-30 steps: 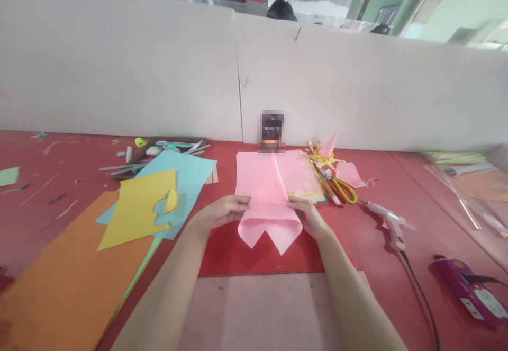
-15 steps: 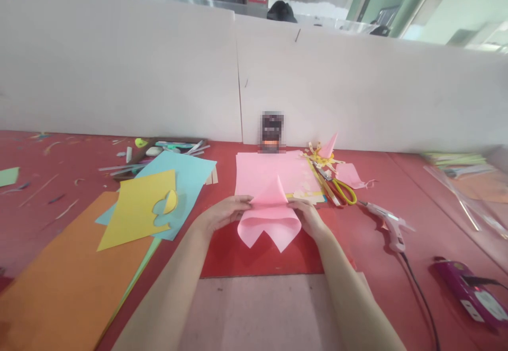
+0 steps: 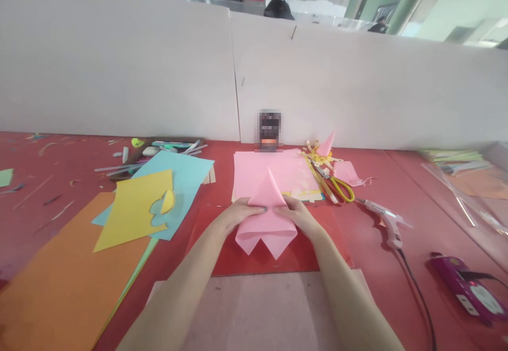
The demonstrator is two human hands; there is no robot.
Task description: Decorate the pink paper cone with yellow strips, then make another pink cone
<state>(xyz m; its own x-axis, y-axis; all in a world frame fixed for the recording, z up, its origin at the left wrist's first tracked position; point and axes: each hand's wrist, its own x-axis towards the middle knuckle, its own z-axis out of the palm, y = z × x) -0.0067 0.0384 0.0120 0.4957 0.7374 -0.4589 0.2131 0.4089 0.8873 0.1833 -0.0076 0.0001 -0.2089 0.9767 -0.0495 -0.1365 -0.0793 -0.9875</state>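
A folded pink paper [image 3: 265,229] with a pointed top and two pointed flaps at the bottom lies on a red sheet [image 3: 254,258]. My left hand [image 3: 238,214] presses its left side and my right hand [image 3: 296,214] presses its right side, fingertips almost meeting at the middle fold. Both hands lie with fingers pressed down on the paper. Behind it sits a flat stack of pink paper [image 3: 273,173].
Yellow [image 3: 135,208], light blue [image 3: 186,173] and orange [image 3: 59,277] sheets lie at the left, with pens and scraps behind. Yellow-handled scissors [image 3: 337,187], a glue gun [image 3: 387,224] with its cord, and a purple device [image 3: 468,287] lie at the right. A white partition stands behind.
The tall upright fold of the pink paper has been pressed down into a short point. Both hands have moved inward toward the middle of the paper.
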